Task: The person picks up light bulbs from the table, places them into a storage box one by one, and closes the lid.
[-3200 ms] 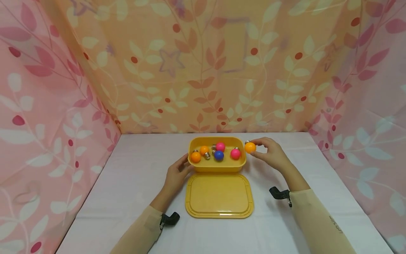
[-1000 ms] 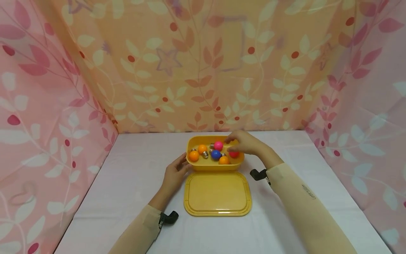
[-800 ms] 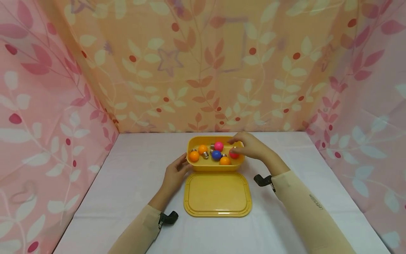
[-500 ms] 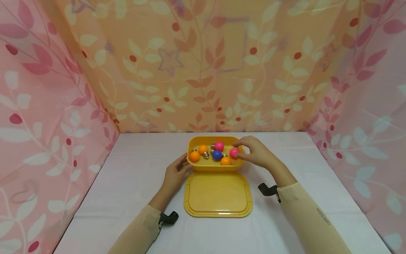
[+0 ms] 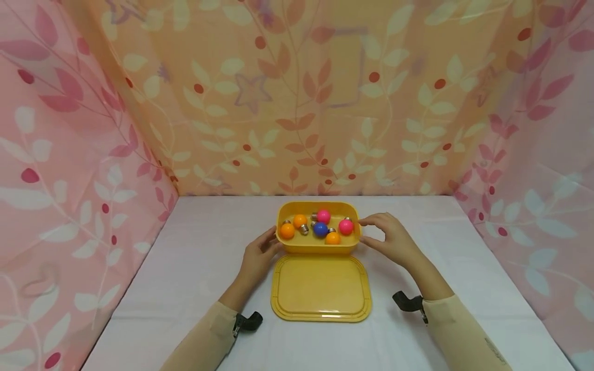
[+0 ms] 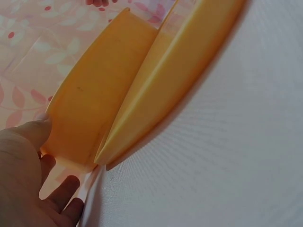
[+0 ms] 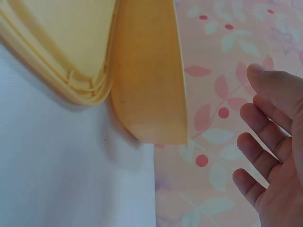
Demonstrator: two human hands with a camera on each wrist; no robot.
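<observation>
A yellow plastic box (image 5: 315,249) stands uncovered on the table. Small round light bulbs with metal screw bases lie in it: orange bulbs (image 5: 287,231), pink bulbs (image 5: 345,226) and a blue bulb (image 5: 320,229). At the box's left end, my left hand (image 5: 258,257) holds it; in the left wrist view the thumb touches the wall near the rim and the fingers bend by the end. My right hand (image 5: 396,241) is just off the right end, with thumb and fingers apart. The right wrist view shows a gap between the hand and the box wall (image 7: 149,85).
The yellow lid (image 5: 321,288) lies flat in front of the box, close to its front wall. White cloth (image 5: 185,288) covers the table. Patterned curtains (image 5: 297,103) stand behind and at both sides. Each wrist carries a black camera mount (image 5: 408,301).
The right hand has put an orange bulb down in the box's front right part, then drawn back to the right and out of the box. The left hand has stayed at the left end.
</observation>
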